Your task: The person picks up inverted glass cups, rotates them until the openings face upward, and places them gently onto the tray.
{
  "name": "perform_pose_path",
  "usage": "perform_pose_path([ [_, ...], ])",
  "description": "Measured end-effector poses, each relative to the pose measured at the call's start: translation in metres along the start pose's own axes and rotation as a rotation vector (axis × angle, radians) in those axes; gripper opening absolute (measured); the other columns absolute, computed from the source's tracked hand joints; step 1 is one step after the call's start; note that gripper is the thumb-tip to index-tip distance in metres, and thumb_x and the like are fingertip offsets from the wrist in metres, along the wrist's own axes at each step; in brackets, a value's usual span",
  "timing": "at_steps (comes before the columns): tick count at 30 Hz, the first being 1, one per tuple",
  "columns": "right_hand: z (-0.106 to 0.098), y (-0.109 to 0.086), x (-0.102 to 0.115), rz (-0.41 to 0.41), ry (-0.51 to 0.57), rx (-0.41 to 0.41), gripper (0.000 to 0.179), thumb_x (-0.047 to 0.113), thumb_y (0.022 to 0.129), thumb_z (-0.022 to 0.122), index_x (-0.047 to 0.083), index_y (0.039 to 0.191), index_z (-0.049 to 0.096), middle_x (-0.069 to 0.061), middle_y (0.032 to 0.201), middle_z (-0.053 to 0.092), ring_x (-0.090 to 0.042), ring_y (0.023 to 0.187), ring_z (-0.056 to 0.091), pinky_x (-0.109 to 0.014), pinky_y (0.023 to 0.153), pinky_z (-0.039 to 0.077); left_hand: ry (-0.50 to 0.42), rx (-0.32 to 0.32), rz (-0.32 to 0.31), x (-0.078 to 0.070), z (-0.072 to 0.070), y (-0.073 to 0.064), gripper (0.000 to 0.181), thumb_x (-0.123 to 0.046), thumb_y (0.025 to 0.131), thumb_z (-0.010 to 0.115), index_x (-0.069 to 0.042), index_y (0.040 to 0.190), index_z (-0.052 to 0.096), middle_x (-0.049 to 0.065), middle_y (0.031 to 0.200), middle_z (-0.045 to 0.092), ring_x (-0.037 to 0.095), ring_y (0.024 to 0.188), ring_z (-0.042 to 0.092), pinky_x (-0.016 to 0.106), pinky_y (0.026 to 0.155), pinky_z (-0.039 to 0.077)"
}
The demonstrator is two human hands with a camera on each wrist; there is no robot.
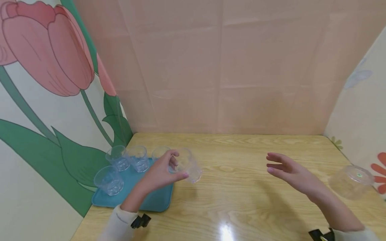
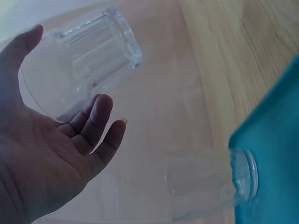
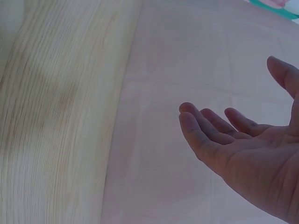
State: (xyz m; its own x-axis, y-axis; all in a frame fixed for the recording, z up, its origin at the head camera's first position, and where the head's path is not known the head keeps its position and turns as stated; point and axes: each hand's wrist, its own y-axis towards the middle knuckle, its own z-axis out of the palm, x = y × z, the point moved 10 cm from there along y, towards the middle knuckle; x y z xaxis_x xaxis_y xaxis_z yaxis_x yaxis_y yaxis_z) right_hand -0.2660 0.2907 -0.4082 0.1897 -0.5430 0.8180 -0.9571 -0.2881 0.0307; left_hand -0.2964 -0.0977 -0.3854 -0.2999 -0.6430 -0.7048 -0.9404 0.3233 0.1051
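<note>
In the head view my left hand (image 1: 159,172) grips a clear plastic cup (image 1: 190,165) between thumb and fingers, above the table by the tray's right edge. The left wrist view shows this cup (image 2: 93,60) tilted, its ridged base pointing away from the palm. Several similar cups stand upright on a blue tray (image 1: 159,201), among them a front-left cup (image 1: 110,180). Another cup (image 1: 161,152) is partly hidden behind my left hand. My right hand (image 1: 297,175) hovers over the table on the right, holding nothing, fingers relaxed and thumb apart.
An upside-down clear cup (image 1: 351,182) rests on the wooden table (image 1: 235,190) at the far right, beyond my right forearm. A pink sheet (image 1: 223,67) covers the back wall. Side walls with painted flowers (image 1: 48,47) stand to the left and right.
</note>
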Motion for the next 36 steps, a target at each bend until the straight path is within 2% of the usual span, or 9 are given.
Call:
perform_pose_path([
  [5,-0.014,-0.006,-0.014,0.038,-0.063,-0.012,0.064,0.033,0.106,0.054,0.007,0.158,0.028,-0.021,0.157,0.038,0.017,0.115,0.047,-0.022,0.084,0.049,0.045,-0.011,-0.031,0.01,-0.01,-0.008,0.079,-0.055,0.078,0.083,-0.02,0.141,0.049,0.0,0.113,0.062,0.014,0.104,0.06,0.039,0.08,0.053],
  [11,-0.03,-0.014,-0.027,0.067,-0.108,-0.024,0.065,0.035,0.106,0.053,0.006,0.158,0.027,-0.022,0.158,0.036,0.022,0.111,0.044,-0.024,0.083,0.05,0.093,-0.021,-0.033,0.018,-0.021,-0.015,0.084,-0.059,0.077,0.082,-0.017,0.142,0.049,-0.002,0.109,0.062,0.015,0.101,0.061,0.038,0.079,0.053],
  [16,-0.041,-0.019,-0.039,0.082,-0.14,-0.019,0.067,0.034,0.107,0.052,0.003,0.158,0.023,-0.026,0.157,0.035,0.022,0.109,0.041,-0.045,0.087,0.052,0.118,-0.018,-0.054,0.027,-0.03,-0.022,0.086,-0.062,0.077,0.081,-0.016,0.142,0.049,-0.002,0.108,0.061,0.015,0.1,0.06,0.039,0.08,0.053],
  [20,-0.052,-0.025,-0.049,0.097,-0.182,-0.053,0.069,0.035,0.106,0.054,0.002,0.158,0.024,-0.028,0.156,0.036,0.024,0.108,0.041,-0.033,0.082,0.053,0.153,-0.02,-0.063,0.032,-0.037,-0.027,0.085,-0.064,0.076,0.08,-0.016,0.14,0.05,-0.002,0.107,0.062,0.015,0.099,0.06,0.04,0.08,0.052],
  [22,-0.057,-0.028,-0.053,0.107,-0.215,-0.07,0.07,0.035,0.105,0.055,0.0,0.157,0.024,-0.03,0.155,0.036,0.013,0.112,0.05,-0.021,0.076,0.05,0.162,-0.018,-0.061,0.034,-0.04,-0.029,0.084,-0.063,0.077,0.08,-0.016,0.139,0.05,-0.001,0.106,0.062,0.016,0.1,0.06,0.04,0.08,0.052],
  [24,-0.061,-0.03,-0.058,0.116,-0.237,-0.079,0.072,0.035,0.105,0.055,-0.002,0.157,0.023,-0.033,0.154,0.035,-0.01,0.122,0.059,-0.016,0.073,0.047,0.165,-0.017,-0.056,0.035,-0.042,-0.031,0.083,-0.062,0.077,0.08,-0.014,0.139,0.051,0.0,0.106,0.062,0.016,0.101,0.06,0.04,0.08,0.052],
  [27,-0.067,-0.033,-0.064,0.13,-0.267,-0.088,0.075,0.036,0.106,0.054,-0.005,0.157,0.019,-0.037,0.154,0.03,-0.053,0.127,0.048,-0.032,0.078,0.055,0.169,-0.008,-0.052,0.038,-0.046,-0.035,0.083,-0.061,0.078,0.081,-0.014,0.139,0.051,0.001,0.106,0.063,0.017,0.102,0.06,0.039,0.079,0.052],
  [34,-0.082,-0.039,-0.083,0.169,-0.287,-0.108,0.079,0.038,0.107,0.05,-0.013,0.155,0.012,-0.044,0.153,0.021,-0.068,0.125,0.034,-0.064,0.085,0.05,0.188,0.054,-0.079,0.047,-0.053,-0.044,0.084,-0.057,0.078,0.082,-0.011,0.141,0.051,0.002,0.108,0.064,0.018,0.097,0.061,0.039,0.077,0.051],
  [36,-0.087,-0.042,-0.089,0.181,-0.284,-0.109,0.08,0.038,0.108,0.048,-0.014,0.155,0.009,-0.045,0.153,0.018,-0.07,0.125,0.032,-0.076,0.083,0.041,0.195,0.068,-0.08,0.048,-0.055,-0.048,0.084,-0.056,0.078,0.083,-0.009,0.14,0.051,0.003,0.108,0.064,0.018,0.096,0.061,0.039,0.077,0.051],
])
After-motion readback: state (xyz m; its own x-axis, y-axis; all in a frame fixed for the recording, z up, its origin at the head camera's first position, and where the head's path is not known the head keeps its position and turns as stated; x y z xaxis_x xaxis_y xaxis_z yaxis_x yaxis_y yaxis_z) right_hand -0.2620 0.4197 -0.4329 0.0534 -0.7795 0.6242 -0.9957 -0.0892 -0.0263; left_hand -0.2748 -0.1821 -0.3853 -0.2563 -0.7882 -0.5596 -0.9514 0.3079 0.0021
